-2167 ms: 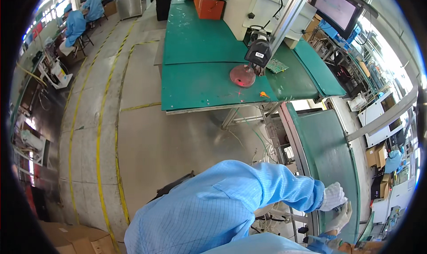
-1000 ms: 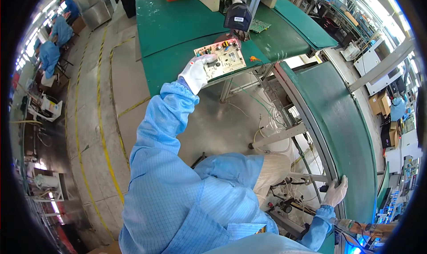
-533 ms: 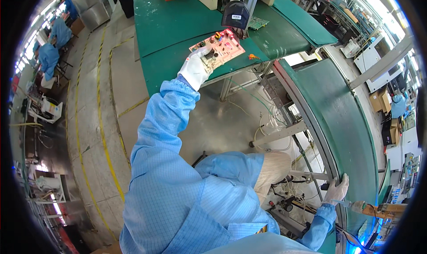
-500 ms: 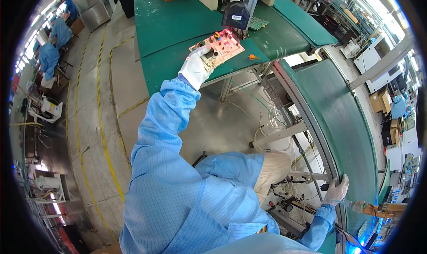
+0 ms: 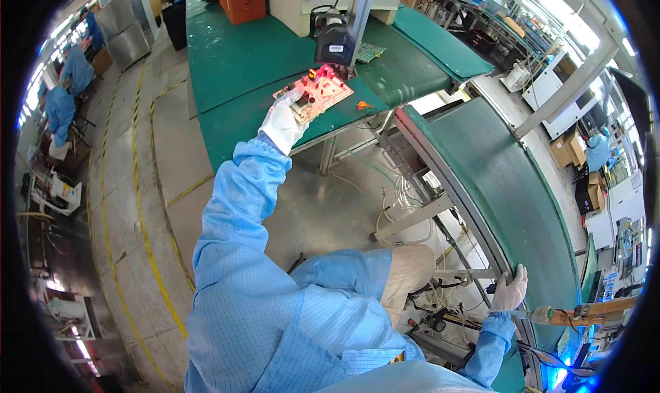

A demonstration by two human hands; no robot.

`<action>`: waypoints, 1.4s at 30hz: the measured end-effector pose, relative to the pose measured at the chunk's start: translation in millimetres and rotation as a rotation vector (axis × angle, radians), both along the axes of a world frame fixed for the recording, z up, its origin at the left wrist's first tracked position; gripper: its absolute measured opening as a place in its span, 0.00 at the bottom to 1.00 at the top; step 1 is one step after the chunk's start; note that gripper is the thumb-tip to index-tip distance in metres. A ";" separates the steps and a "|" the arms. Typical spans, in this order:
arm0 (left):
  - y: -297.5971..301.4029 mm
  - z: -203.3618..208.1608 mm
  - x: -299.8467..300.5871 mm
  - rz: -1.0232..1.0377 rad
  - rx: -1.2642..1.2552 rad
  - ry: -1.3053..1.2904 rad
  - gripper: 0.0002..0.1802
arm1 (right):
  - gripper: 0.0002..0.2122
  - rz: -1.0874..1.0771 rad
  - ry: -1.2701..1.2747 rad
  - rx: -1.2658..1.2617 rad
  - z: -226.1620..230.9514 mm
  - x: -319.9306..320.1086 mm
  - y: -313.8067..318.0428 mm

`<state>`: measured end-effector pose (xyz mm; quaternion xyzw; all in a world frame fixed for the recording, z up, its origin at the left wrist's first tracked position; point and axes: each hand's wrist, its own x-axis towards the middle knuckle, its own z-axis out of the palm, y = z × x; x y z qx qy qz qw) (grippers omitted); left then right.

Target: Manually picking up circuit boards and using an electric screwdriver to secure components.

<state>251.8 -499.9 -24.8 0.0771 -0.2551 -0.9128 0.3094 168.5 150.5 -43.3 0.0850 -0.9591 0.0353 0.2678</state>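
My left hand, in a white glove, is closed on the near-left end of a circuit board. The board carries several upright components and is held over the green table, tilted, below a dark scanner on a stand. Red light falls on its far part. My fingers cover the board's left corner. At the lower right, my gloved right hand rests on the metal side rail of a green conveyor, thumb and fingers apart, with nothing visible in it.
The green table bears an orange-red bin, another circuit board and a small orange item near its front edge. Cables and hoses hang below. A wood-coloured bar juts over the conveyor beside my right hand.
The whole view has shifted, so the table and conveyor appear further left and slightly lower. Red light on the board looks stronger. Both hands keep about the same places relative to scanner and rail.
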 end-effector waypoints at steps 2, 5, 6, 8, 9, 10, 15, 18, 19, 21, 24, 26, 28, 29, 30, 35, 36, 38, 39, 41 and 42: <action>-0.4 -2.1 -3.5 -0.019 0.053 0.008 0.16 | 0.22 -0.013 -0.005 0.003 1.2 2.5 -2.0; 15.9 20.8 2.3 0.098 0.104 -0.110 0.16 | 0.22 -0.004 -0.002 0.002 1.8 3.1 -1.1; 19.4 26.2 3.1 0.151 0.127 -0.160 0.15 | 0.22 -0.007 -0.007 -0.001 1.7 3.7 -1.7; 13.2 21.7 4.7 0.109 0.083 -0.130 0.13 | 0.22 -0.011 -0.004 0.002 -0.2 2.1 0.2; 12.4 21.0 5.4 0.110 0.068 -0.137 0.13 | 0.22 -0.012 -0.005 0.006 -0.9 1.7 0.7; 11.8 20.0 6.2 0.112 0.053 -0.145 0.13 | 0.22 -0.012 -0.005 0.007 -0.1 2.0 -0.1; 11.4 24.5 0.6 0.042 0.039 -0.100 0.15 | 0.22 -0.026 -0.025 -0.003 4.7 4.2 -2.8; 4.1 14.3 -2.4 0.048 -0.012 -0.113 0.15 | 0.23 -0.024 -0.011 0.009 0.1 2.6 -0.5; 0.1 8.5 -2.9 0.029 -0.066 -0.093 0.14 | 0.23 -0.024 -0.012 0.010 0.8 2.2 -0.1; -4.0 3.2 -3.7 -0.039 -0.097 -0.075 0.15 | 0.23 -0.025 -0.015 0.015 1.8 1.9 -1.1; -7.0 -0.9 -5.5 -0.050 -0.082 -0.100 0.15 | 0.22 -0.003 0.005 0.000 1.4 2.3 -1.0; -7.8 -3.5 -5.7 0.009 -0.034 -0.142 0.16 | 0.21 -0.010 -0.085 -0.071 11.7 1.7 -0.5; 1.4 0.4 0.9 0.012 -0.035 -0.182 0.13 | 0.21 -0.010 -0.228 -0.469 33.2 5.2 -5.4; 15.6 12.3 7.4 -0.023 -0.063 -0.169 0.14 | 0.21 -0.008 -0.279 -0.793 45.6 10.5 -8.0; 25.2 18.7 10.3 -0.070 -0.050 -0.174 0.15 | 0.25 -0.020 -0.356 -0.987 48.6 4.3 13.4; 65.0 18.0 28.5 -0.315 -0.052 -0.040 0.22 | 0.34 0.953 -0.613 -1.846 119.0 64.7 18.4; 74.3 16.0 22.9 -0.359 -0.053 -0.031 0.23 | 0.33 1.150 -0.622 -1.689 133.9 76.7 3.5; 92.8 9.6 8.7 -0.435 -0.061 0.009 0.23 | 0.30 1.238 -0.503 -1.423 150.6 101.4 -30.2; 106.6 13.0 7.5 -0.487 0.000 0.043 0.23 | 0.30 1.237 -0.509 -1.418 151.2 102.0 -41.6; 135.5 25.9 10.2 -0.563 0.055 0.040 0.25 | 0.28 0.421 -0.219 -1.472 148.8 101.6 -57.2; 147.3 28.5 8.6 -0.621 0.062 0.059 0.25 | 0.28 0.424 -0.218 -1.476 148.7 102.0 -67.8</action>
